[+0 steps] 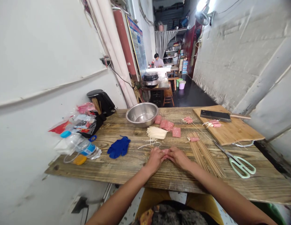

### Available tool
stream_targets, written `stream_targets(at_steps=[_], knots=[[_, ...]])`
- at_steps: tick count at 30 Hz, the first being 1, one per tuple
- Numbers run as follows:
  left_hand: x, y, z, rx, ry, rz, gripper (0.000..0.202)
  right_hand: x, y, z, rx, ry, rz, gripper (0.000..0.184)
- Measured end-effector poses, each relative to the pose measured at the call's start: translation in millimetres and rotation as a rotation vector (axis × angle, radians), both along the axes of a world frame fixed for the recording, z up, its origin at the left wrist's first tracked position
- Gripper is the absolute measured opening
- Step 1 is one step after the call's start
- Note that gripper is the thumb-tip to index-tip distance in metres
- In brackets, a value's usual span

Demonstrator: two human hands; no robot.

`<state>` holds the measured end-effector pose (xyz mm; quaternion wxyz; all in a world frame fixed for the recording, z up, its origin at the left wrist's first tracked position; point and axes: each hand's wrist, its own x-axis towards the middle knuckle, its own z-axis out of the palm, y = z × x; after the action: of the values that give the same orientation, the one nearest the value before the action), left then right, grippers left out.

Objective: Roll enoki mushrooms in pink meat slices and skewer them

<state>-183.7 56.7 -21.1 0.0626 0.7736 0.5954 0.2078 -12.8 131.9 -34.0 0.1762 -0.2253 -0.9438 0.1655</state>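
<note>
Between my two hands, low over the near middle of the wooden table, is a pink meat slice [165, 152], partly hidden by fingers. My left hand [155, 158] grips its left end and my right hand [179, 157] its right end. Just beyond lies a bunch of enoki mushrooms [157, 133] with loose strands in front. More square meat slices [167, 125] lie behind it. To the right, bamboo skewers [205, 156] are spread out, with one meat roll [193, 139] on top. Other finished-looking rolls [187, 120] sit farther back.
A steel bowl [142, 115] stands at the back. Right are a cutting board [239, 132] with a cleaver [215, 115] and rolls, and green-handled scissors [241, 165]. Left are a blue glove [119, 147], a water bottle [83, 147] and plastic bags [83, 120]. A person [158, 61] sits far back.
</note>
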Motion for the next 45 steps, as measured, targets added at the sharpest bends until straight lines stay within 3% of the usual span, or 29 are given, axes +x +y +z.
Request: stream_targets(at_steps=[10,13,18,25,31,35,40,45], knots=[[6,-3,14.9,-0.127,0.092,0.040,0.020,-2,-11,10.2,-0.079,-0.010,-0.043,0.022],[6,0,13.2,-0.120,0.123,0.035,0.026,2,-4,12.5,-0.089,-0.002,0.043,0.020],[5,3,12.9,-0.133,0.110,-0.003,0.026,11,8,16.5,-0.017,-0.046,0.163,0.043],[3,-2,15.5,-0.139,0.042,-0.035,0.019,11,3,21.4,0.027,-0.229,0.146,0.046],[3,-2,13.3,-0.149,-0.008,-0.030,0.018,12,-7,21.8,0.026,-0.078,0.100,0.047],[7,-4,18.0,-0.165,0.042,0.024,0.015,11,-21,17.8,0.094,-0.016,0.000,0.025],[7,-10,18.3,-0.172,0.008,0.064,0.016,7,-24,7.0,0.189,-0.074,-0.002,0.032],[3,-21,8.0,-0.102,-0.156,0.076,0.015,6,-18,7.5,0.133,-0.070,0.033,0.038]])
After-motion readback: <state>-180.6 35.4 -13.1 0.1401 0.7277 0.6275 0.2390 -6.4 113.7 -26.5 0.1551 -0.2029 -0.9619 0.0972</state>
